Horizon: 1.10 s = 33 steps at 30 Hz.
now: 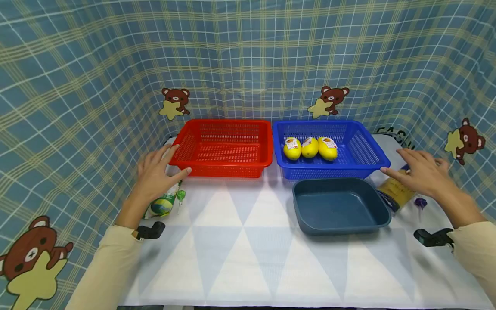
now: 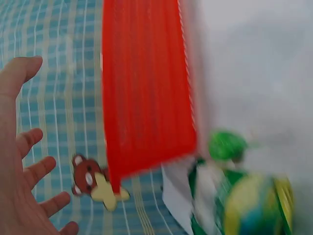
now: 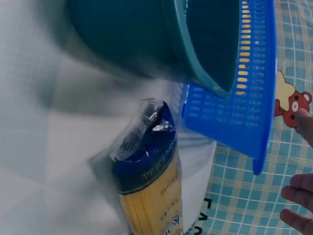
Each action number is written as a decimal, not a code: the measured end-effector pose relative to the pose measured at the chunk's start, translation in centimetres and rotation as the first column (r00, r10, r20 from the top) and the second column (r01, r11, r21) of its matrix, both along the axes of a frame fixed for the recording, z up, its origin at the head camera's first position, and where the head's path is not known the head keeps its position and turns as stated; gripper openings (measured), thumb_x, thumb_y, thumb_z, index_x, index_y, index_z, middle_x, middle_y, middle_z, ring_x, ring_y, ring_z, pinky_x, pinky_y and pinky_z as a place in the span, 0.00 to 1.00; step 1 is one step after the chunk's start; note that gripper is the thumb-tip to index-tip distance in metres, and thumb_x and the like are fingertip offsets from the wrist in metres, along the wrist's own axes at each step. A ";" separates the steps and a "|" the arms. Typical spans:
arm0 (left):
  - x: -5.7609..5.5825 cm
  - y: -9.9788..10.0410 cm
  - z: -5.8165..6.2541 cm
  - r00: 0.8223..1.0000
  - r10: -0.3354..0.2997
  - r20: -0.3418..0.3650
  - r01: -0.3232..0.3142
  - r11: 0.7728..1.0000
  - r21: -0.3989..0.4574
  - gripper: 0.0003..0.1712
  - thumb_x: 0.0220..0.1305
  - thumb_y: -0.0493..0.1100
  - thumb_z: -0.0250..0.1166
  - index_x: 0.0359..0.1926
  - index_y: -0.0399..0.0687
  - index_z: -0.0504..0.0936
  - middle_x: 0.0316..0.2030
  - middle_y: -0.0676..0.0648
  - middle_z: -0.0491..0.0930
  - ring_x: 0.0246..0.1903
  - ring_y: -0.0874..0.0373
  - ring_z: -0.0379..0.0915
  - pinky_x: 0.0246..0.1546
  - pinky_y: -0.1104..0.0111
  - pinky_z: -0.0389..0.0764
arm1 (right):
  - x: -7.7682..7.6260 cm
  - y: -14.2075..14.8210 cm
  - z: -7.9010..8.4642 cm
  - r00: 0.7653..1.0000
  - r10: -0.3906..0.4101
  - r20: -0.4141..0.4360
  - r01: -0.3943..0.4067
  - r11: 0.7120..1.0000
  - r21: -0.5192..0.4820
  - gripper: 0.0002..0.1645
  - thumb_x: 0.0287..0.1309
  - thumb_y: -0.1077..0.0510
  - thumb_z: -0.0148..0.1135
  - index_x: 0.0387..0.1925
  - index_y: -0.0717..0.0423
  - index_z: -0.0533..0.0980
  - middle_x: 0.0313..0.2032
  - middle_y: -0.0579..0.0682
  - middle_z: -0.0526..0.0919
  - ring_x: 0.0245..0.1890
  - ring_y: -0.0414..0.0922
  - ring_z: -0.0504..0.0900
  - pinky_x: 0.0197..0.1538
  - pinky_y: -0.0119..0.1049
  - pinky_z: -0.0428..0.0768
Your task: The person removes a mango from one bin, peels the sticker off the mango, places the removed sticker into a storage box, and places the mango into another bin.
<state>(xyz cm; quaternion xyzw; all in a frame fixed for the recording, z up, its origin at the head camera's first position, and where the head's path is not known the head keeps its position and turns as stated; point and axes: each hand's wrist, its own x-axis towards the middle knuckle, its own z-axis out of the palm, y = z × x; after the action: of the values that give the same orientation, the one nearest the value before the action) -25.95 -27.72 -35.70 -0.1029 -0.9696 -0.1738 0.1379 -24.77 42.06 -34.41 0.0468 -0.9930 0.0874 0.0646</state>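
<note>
Yellow-and-blue pkt [image 1: 395, 191] lies on the tablecloth [image 1: 240, 267] below the R hand [image 1: 422, 174], partly hidden by its fingers; purple lollipop [image 1: 420, 202] sits just beside the pkt, on the near side of those fingers. Green bag [image 1: 162, 206] lies on the near side of the L hand [image 1: 153, 176], w/ green lollipop [image 1: 181, 196] beside it, just nearer than the L thumb. L fingers spread wide, thumb well off the index, nothing held; R fingers same, wide, nothing held. Dk blue-grey tub [image 1: 341, 211] sits L of the R thumb, near the pkt. Further back, red basket [image 1: 221, 171] stands just R of the L fingertips, can't tell if touching; blue basket [image 1: 364, 144] is just L of the R fingertips, w/ 3 yellow fruits [image 1: 310, 150], white labels on, in its L half, well apart from both hands' fingers. Farthest, past all fingertips: checked curtain [image 1: 248, 56] w/ bear-and-star prints.
</note>
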 end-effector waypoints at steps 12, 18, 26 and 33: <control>-3.0 8.1 1.6 0.991 -0.134 -0.022 0.135 0.989 0.065 0.50 0.61 0.73 0.60 0.79 0.67 0.53 0.76 0.49 0.53 0.71 0.39 0.47 0.62 0.33 0.50 | -2.8 -0.1 -1.1 0.996 -0.007 0.089 0.013 0.998 -0.061 0.56 0.65 0.26 0.49 0.74 0.65 0.55 0.68 0.78 0.56 0.64 0.78 0.51 0.51 0.78 0.47; -5.1 11.6 2.4 0.986 -0.167 0.012 0.165 0.982 0.096 0.49 0.60 0.72 0.61 0.78 0.64 0.56 0.76 0.48 0.54 0.71 0.42 0.48 0.65 0.38 0.52 | -3.5 0.0 -1.2 0.984 -0.002 0.177 0.016 0.997 -0.075 0.57 0.65 0.24 0.46 0.74 0.65 0.55 0.68 0.78 0.55 0.64 0.79 0.50 0.50 0.77 0.48; -7.4 15.9 3.5 0.976 -0.219 0.023 0.214 0.968 0.135 0.51 0.58 0.74 0.61 0.78 0.67 0.56 0.76 0.50 0.55 0.71 0.45 0.49 0.67 0.38 0.52 | -3.7 0.2 -1.0 0.983 0.016 0.182 -0.004 0.998 -0.066 0.55 0.66 0.26 0.46 0.75 0.63 0.54 0.69 0.79 0.51 0.65 0.81 0.48 0.52 0.78 0.47; -9.2 19.2 4.0 0.961 -0.267 0.064 0.252 0.950 0.184 0.52 0.57 0.75 0.61 0.78 0.68 0.56 0.76 0.52 0.55 0.71 0.48 0.49 0.67 0.43 0.54 | -3.9 0.0 -1.1 0.978 0.011 0.208 0.004 0.998 -0.070 0.55 0.66 0.26 0.47 0.76 0.63 0.53 0.69 0.79 0.51 0.63 0.83 0.49 0.51 0.78 0.48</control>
<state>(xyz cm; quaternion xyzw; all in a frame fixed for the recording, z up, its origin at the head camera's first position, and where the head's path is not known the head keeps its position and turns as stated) -35.16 -8.50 -31.74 -0.2094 -0.9339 -0.2786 0.0795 -28.69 42.08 -35.50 0.0370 -0.9905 0.1265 -0.0385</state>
